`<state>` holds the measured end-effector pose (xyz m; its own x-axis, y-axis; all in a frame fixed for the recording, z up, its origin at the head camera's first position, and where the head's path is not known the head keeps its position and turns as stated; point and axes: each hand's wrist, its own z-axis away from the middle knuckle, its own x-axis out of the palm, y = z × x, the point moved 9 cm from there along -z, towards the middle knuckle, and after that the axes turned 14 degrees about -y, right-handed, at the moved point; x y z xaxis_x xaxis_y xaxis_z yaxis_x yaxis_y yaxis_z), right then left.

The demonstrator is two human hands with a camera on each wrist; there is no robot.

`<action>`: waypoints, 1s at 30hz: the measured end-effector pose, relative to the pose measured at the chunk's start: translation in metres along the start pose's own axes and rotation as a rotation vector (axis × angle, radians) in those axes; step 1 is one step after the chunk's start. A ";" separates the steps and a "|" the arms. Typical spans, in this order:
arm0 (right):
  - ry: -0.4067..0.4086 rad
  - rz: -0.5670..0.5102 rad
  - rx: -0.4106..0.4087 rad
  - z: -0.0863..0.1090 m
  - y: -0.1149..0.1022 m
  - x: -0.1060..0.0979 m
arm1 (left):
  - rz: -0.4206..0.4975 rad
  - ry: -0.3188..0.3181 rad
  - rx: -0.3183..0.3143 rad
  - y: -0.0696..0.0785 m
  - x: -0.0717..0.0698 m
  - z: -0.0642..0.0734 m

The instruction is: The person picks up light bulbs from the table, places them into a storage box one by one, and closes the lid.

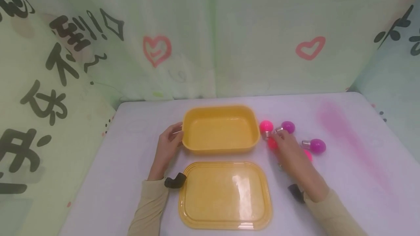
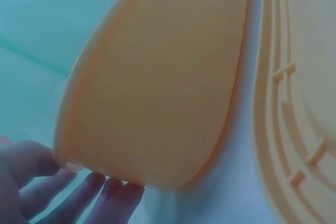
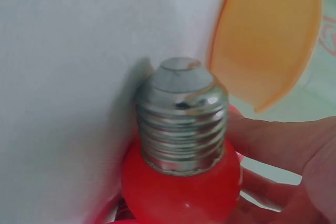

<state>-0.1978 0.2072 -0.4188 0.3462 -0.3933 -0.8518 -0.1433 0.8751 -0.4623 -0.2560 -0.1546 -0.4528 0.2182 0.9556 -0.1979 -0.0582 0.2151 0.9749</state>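
A yellow plastic box (image 1: 220,148) stands at the middle of the table. My left hand (image 1: 170,145) touches its left end wall, the fingertips (image 2: 123,192) on the outside. To the right of the box, my right hand (image 1: 292,152) has its fingers at a red light bulb (image 1: 271,143) and grips its round part. The bulb's screw base (image 3: 181,124) points back at the right wrist camera; fingers on the far side are hidden. Around that hand lie pink bulbs, one a bright pink bulb (image 1: 266,126), and two purple bulbs, a far one (image 1: 288,126) and a nearer one (image 1: 317,146).
A yellow lid (image 1: 213,196) lies flat in front of the box, close to its near wall. Black bands sit at both wrists. Printed curtains (image 1: 229,46) rise behind and beside the white table (image 1: 344,177).
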 end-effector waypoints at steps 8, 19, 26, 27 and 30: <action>0.041 0.025 -0.031 0.002 -0.007 -0.010 | 0.058 -0.018 0.007 -0.001 0.001 0.002; 0.044 -0.135 0.016 0.002 -0.013 -0.023 | 0.020 -0.018 0.001 -0.002 0.001 0.000; 0.086 0.023 -0.082 0.006 -0.033 -0.031 | 0.038 -0.024 -0.010 0.000 0.001 0.001; 0.088 0.029 -0.086 0.006 -0.035 -0.032 | 0.050 -0.026 -0.011 0.000 0.002 0.001; 0.107 0.032 -0.106 0.005 -0.040 -0.035 | 0.062 -0.031 -0.020 0.000 0.002 0.001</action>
<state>-0.1995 0.1874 -0.3697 0.2402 -0.3986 -0.8851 -0.2514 0.8552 -0.4533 -0.2546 -0.1529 -0.4529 0.2434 0.9607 -0.1335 -0.0918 0.1598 0.9829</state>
